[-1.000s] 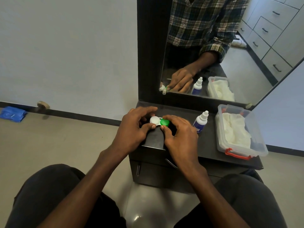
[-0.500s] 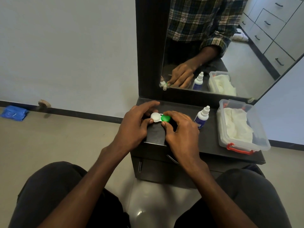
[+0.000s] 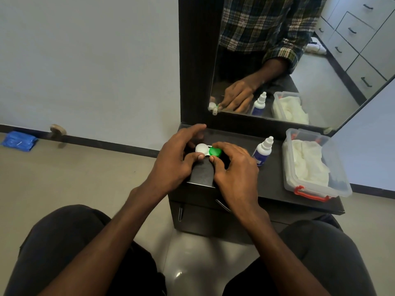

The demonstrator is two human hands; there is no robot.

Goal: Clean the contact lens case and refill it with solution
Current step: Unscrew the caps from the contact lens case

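Dark vanity top (image 3: 267,184) under mirror (image 3: 277,60). Lens case (image 3: 208,151) at 12 o'clock, pinched: left hand (image 3: 177,161) on white cap, right hand (image 3: 233,167) on green. Likely uncapping; next, twist off. Solution bottle (image 3: 263,151) at 3 o'clock.

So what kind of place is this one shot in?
Most likely a bedroom or dressing area at home: a small dark dressing table with a mirror leaning behind it, and drawer fronts reflected in the mirror. Both hands hold a contact lens case on it.
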